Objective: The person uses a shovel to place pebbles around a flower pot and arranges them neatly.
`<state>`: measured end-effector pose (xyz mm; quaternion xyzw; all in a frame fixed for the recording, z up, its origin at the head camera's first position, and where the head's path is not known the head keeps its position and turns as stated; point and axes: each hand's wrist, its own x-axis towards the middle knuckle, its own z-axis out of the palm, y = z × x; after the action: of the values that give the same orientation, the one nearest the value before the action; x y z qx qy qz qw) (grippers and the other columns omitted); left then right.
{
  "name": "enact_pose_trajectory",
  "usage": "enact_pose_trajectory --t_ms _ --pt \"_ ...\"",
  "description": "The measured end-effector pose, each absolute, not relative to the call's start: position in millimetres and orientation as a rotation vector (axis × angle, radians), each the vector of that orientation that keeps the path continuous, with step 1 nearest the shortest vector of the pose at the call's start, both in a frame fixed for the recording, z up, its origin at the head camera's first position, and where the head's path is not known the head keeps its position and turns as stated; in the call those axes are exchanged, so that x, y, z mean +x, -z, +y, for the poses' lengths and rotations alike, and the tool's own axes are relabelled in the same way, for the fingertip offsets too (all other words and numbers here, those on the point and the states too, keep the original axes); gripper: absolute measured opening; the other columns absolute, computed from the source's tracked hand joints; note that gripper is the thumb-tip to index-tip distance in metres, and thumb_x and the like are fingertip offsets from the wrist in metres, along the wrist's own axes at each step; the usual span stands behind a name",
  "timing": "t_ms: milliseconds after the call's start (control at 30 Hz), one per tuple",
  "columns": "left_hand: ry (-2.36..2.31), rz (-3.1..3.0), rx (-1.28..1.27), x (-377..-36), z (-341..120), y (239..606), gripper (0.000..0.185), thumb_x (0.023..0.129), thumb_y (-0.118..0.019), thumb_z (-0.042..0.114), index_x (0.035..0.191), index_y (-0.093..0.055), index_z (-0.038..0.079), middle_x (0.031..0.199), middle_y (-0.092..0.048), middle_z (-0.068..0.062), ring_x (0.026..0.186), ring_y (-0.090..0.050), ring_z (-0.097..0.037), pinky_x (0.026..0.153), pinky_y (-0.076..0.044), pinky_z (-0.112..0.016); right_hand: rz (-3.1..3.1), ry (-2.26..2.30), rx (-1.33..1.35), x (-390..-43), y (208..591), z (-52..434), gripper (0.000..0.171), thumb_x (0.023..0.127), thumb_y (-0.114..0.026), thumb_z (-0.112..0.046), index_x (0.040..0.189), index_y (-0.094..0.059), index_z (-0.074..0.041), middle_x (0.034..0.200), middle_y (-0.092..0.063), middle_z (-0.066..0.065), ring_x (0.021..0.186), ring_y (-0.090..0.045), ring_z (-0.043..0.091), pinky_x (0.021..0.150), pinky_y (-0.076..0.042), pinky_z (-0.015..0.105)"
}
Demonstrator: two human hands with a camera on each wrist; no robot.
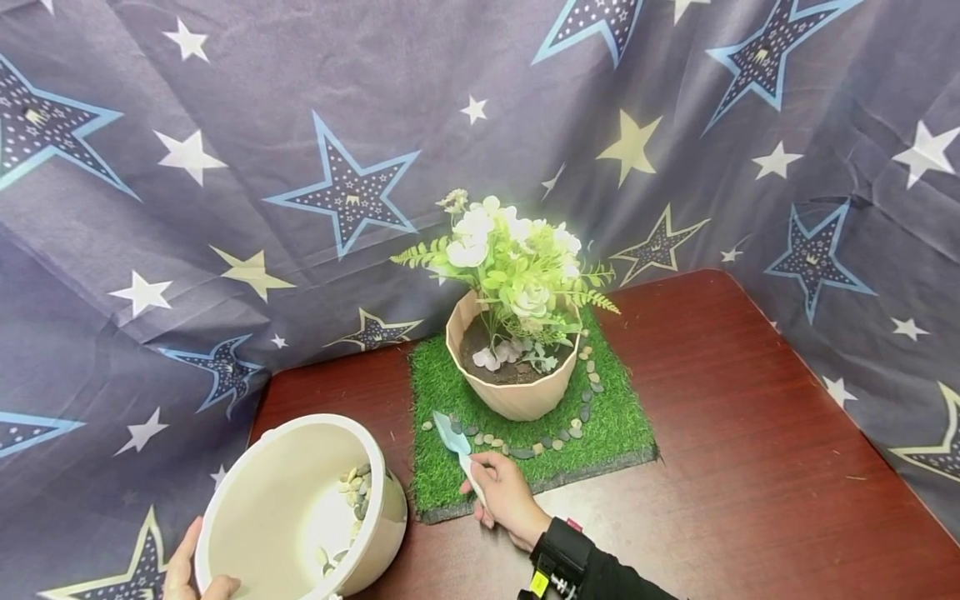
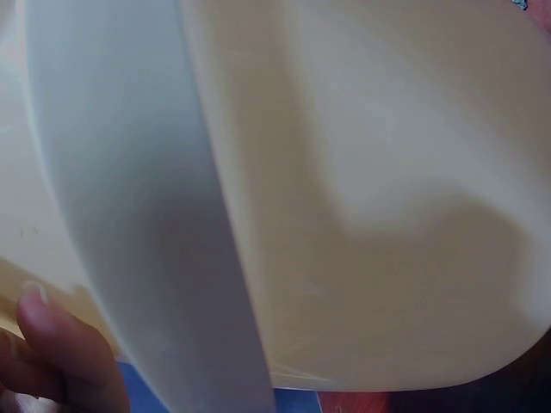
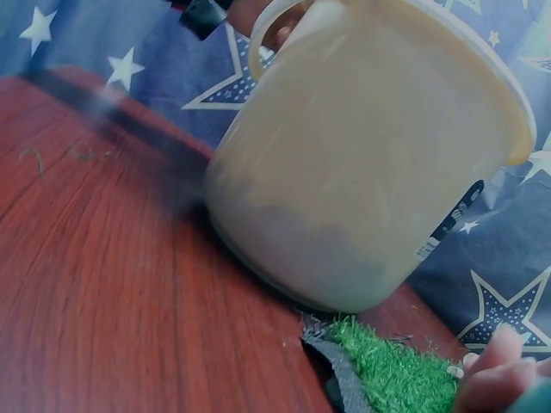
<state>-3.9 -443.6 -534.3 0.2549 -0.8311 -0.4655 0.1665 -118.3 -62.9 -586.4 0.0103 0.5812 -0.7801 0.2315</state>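
My right hand (image 1: 510, 500) holds a small toy shovel (image 1: 454, 435) by its white handle, above the front left of a green turf mat (image 1: 450, 492). The shovel's light blue blade overlaps the left end of a curved row of pebbles (image 1: 522, 453). At the lower left, my left hand (image 1: 197, 571) grips the rim of a cream bucket (image 1: 393, 517), thumb at the rim. Several loose pebbles (image 1: 358, 483) lie along the bucket's right inner side. In the left wrist view, fingers (image 2: 65, 344) show beside the bucket's wall (image 2: 396, 284).
A pinkish pot (image 1: 517, 400) with white flowers (image 1: 532, 300) and green leaves stands on the mat, dark soil inside. The pebble row curves round its front and right side. Underneath is a reddish-brown table (image 1: 750, 433), and a star-patterned curtain (image 1: 465, 75) hangs behind.
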Motion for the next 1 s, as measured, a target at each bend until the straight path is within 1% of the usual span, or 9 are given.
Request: enact_pose_trajectory --t_ms 67,300,467,667,767,833,867,933,1000 --pt "1.332 -2.358 0.736 -4.1 -443.7 534.3 0.105 0.071 -0.051 -0.021 0.164 -0.033 0.025 0.111 -0.042 0.040 0.082 -0.050 0.020 0.067 -0.046 -0.001 1.563 2.161 0.036 -118.7 585.9 -62.3 0.041 0.109 -0.047 -0.016 0.138 -0.049 0.012 0.094 -0.070 0.018 0.046 -0.049 0.004 0.037 -0.038 0.017" --pt "1.259 -2.378 0.731 -5.2 -443.5 534.0 0.103 0.070 -0.053 -0.019 0.163 -0.035 0.020 0.112 -0.041 0.042 0.082 -0.047 0.022 0.070 -0.044 0.000 1.479 2.183 0.071 -121.1 584.2 -59.1 0.040 0.109 -0.045 -0.017 0.137 -0.049 0.011 0.092 -0.067 0.011 0.046 -0.049 0.003 0.036 -0.038 0.016" --pt "1.300 -2.361 0.716 -5.1 -446.8 536.1 0.106 0.068 -0.054 -0.020 0.163 -0.036 0.024 0.114 -0.042 0.041 0.083 -0.047 0.023 0.071 -0.044 0.001 1.453 2.200 0.077 -123.5 582.1 -56.9 0.039 0.109 -0.045 -0.017 0.136 -0.050 0.011 0.088 -0.065 0.007 0.047 -0.049 0.003 0.036 -0.037 0.015" --pt "1.202 -2.481 0.782 -6.3 -451.8 535.5 0.104 0.069 -0.058 -0.015 0.165 -0.027 0.012 0.117 -0.035 0.037 0.084 -0.041 0.026 0.072 -0.042 0.002 1.420 2.187 0.069 -125.1 578.2 -53.6 0.042 0.110 -0.044 -0.019 0.139 -0.049 0.011 0.089 -0.063 0.005 0.048 -0.049 0.002 0.038 -0.037 0.014" --pt "1.196 -2.553 0.811 -7.8 -455.2 534.5 0.105 0.070 -0.061 -0.012 0.165 -0.021 0.008 0.133 -0.043 0.016 0.085 -0.039 0.025 0.072 -0.041 0.001 1.407 2.184 0.064 -125.3 576.2 -51.9 0.044 0.110 -0.042 -0.019 0.141 -0.049 0.011 0.089 -0.063 0.004 0.049 -0.049 0.001 0.038 -0.037 0.014" --pt "1.211 -2.590 0.840 -8.7 -456.5 533.3 0.106 0.072 -0.063 -0.012 0.166 -0.017 0.008 0.142 -0.043 -0.007 0.084 -0.040 0.024 0.071 -0.044 0.000 1.406 2.183 0.063 -125.2 575.8 -51.3 0.044 0.110 -0.042 -0.020 0.140 -0.049 0.011 0.089 -0.063 0.004 0.049 -0.049 0.001 0.038 -0.037 0.014" --pt "1.237 -2.601 0.856 -8.9 -457.3 532.8 0.107 0.073 -0.063 -0.011 0.166 -0.015 0.009 0.143 -0.041 -0.012 0.085 -0.042 0.023 0.070 -0.045 -0.001 1.406 2.181 0.064 -125.0 575.8 -51.2 0.043 0.110 -0.043 -0.019 0.139 -0.049 0.012 0.088 -0.063 0.004 0.049 -0.049 0.001 0.038 -0.037 0.014" --pt "1.262 -2.626 0.869 -9.0 -458.8 532.2 0.108 0.074 -0.063 -0.010 0.167 -0.011 0.010 0.141 -0.042 -0.008 0.084 -0.044 0.022 0.070 -0.047 -0.003 1.406 2.174 0.064 -124.3 576.2 -51.3 0.042 0.110 -0.043 -0.019 0.138 -0.050 0.011 0.088 -0.063 0.004 0.048 -0.049 0.002 0.038 -0.037 0.014" --pt "1.285 -2.634 0.865 -8.8 -459.6 531.7 0.109 0.075 -0.064 -0.009 0.167 -0.008 0.010 0.127 -0.044 0.012 0.084 -0.047 0.020 0.069 -0.049 -0.005 1.408 2.164 0.062 -123.2 576.5 -51.7 0.041 0.109 -0.044 -0.019 0.137 -0.051 0.010 0.088 -0.063 0.004 0.048 -0.049 0.002 0.038 -0.037 0.015"
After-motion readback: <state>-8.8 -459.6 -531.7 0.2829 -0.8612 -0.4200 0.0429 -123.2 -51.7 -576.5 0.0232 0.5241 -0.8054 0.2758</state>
